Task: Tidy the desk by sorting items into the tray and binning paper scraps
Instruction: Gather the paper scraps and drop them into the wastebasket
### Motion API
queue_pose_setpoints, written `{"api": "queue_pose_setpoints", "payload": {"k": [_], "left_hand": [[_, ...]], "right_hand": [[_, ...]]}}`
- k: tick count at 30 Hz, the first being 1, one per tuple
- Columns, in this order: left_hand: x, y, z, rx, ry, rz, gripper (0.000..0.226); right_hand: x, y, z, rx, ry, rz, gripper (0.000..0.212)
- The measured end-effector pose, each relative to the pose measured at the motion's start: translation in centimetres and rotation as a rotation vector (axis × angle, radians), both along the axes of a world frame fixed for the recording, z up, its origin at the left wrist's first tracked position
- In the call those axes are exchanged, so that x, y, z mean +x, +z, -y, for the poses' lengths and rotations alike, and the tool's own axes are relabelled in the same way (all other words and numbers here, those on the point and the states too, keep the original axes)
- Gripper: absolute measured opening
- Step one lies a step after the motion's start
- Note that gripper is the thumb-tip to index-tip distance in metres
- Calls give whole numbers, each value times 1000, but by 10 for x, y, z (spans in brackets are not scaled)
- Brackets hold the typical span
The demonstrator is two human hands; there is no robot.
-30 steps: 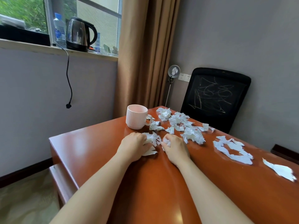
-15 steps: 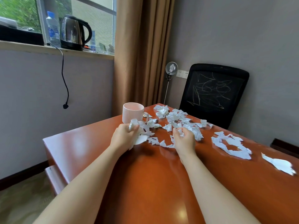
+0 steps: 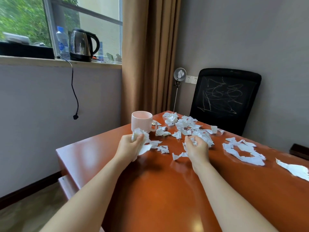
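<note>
Torn white paper scraps (image 3: 187,126) lie scattered over the far half of the reddish-brown desk (image 3: 160,190). My left hand (image 3: 129,146) grips a crumpled bunch of scraps (image 3: 142,139) just in front of the pink ribbed mug (image 3: 142,121). My right hand (image 3: 197,148) curls its fingers round a few scraps (image 3: 194,141) at the near edge of the main pile. More scraps (image 3: 242,151) spread out to the right, and a larger torn piece (image 3: 294,169) lies at the far right. No tray or bin is in view.
A black mesh chair (image 3: 225,97) stands behind the desk's far edge. On the windowsill sit a kettle (image 3: 82,45) and a water bottle (image 3: 62,42), with a cord hanging down the wall. A brown curtain (image 3: 150,56) hangs by the desk's far corner.
Both hands have gathered scraps off the desk. My left hand has lifted its bunch towards the mug, and my right hand has moved forward to the main pile.
</note>
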State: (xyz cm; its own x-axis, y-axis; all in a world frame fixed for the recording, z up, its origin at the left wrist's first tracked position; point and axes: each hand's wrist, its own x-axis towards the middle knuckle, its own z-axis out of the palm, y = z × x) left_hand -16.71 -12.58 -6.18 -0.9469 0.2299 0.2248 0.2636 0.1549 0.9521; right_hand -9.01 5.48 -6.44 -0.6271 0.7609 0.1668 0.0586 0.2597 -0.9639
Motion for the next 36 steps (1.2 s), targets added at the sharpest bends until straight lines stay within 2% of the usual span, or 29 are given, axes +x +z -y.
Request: {"api": "queue_pose_setpoints", "payload": {"k": [4,7,9,16,20,24,30,36], "left_hand": [[15,3,10,-32,-64,18,37],[25,4,19,-57,-73,20,38],[31,6,25,-82,-85,16,39],[55,36,58,-129,-142,33,40],[60,67,86,-162,-155,-19,41],[61,92,119,-144,-146,-32,40],[65,104,181,-184,-85,-89,46],[62,86,264,-221,20,-71,58]], "right_hand": [[11,8,8,-76,-11,10,18],[22,15,19,-150,-24,20,38],[29,21,28,-178,-16,28,44],[47,71,74,-122,89,27,50],[49,96,109,-95,164,4,42],[42,109,143,-84,250,-38,16],[27,110,200,-68,392,-68,25],[-8,89,278,-107,537,-48,29]]}}
